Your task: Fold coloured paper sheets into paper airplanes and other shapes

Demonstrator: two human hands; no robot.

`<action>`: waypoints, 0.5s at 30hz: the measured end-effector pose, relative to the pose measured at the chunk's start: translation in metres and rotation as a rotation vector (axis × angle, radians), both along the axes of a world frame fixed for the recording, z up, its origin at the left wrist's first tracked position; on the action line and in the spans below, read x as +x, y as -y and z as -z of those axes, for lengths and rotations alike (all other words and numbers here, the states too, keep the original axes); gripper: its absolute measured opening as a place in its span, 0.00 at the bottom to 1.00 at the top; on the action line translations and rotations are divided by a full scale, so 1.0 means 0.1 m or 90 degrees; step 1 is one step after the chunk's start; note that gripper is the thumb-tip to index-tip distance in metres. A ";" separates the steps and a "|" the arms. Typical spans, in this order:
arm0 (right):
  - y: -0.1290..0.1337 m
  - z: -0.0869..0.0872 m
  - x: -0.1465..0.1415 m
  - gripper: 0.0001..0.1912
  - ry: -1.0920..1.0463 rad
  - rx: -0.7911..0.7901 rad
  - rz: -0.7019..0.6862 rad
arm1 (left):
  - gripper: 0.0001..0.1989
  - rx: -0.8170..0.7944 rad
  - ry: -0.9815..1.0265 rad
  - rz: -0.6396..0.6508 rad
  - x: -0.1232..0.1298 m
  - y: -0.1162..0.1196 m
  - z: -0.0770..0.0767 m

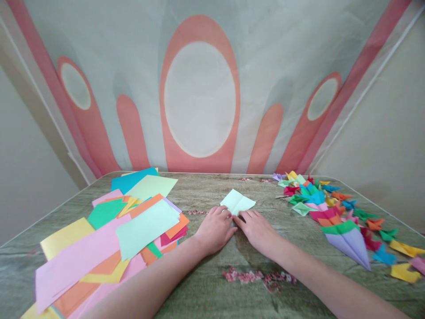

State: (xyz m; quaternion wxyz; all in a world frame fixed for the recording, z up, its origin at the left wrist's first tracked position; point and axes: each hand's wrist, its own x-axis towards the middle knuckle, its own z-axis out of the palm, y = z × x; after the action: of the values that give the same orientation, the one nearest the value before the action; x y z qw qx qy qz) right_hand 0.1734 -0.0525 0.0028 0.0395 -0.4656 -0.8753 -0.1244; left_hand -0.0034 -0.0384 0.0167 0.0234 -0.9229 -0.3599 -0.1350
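A pale mint-green piece of paper (237, 201) lies on the table in front of me, with a crease down its middle and its far edge dipping to a notch. My left hand (215, 228) is on its near left part, fingers bent and pressed onto the paper. From the other side, my right hand (257, 230) pinches the near right part, its index finger meeting the left fingertips at the near point. The fingers cover the near end of the paper, so its folds there are hidden.
Loose coloured paper sheets (148, 226) spread in an overlapping heap on the left. Along the right lie many small folded paper pieces (312, 195) and a purple paper plane (348, 246). Behind the wood-patterned table (199, 292) hangs a grey and pink printed cloth (202, 164).
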 end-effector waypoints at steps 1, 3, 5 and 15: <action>0.00 0.00 0.00 0.14 -0.001 0.001 -0.002 | 0.14 -0.009 0.018 0.003 -0.02 -0.03 0.01; -0.01 0.01 0.01 0.14 -0.004 0.005 -0.008 | 0.13 -0.025 0.055 0.002 -0.07 -0.09 0.03; -0.02 0.03 0.02 0.15 -0.011 0.006 -0.014 | 0.13 -0.028 0.085 -0.016 -0.12 -0.15 0.07; -0.11 0.03 0.12 0.18 -0.066 -0.057 -0.075 | 0.13 -0.031 0.091 -0.001 -0.18 -0.22 0.17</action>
State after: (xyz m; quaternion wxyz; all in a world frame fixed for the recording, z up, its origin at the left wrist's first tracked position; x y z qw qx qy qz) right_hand 0.1858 -0.0419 -0.0003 0.0709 -0.4204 -0.9027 -0.0581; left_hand -0.0217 -0.0163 0.0001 -0.0248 -0.9109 -0.3644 -0.1919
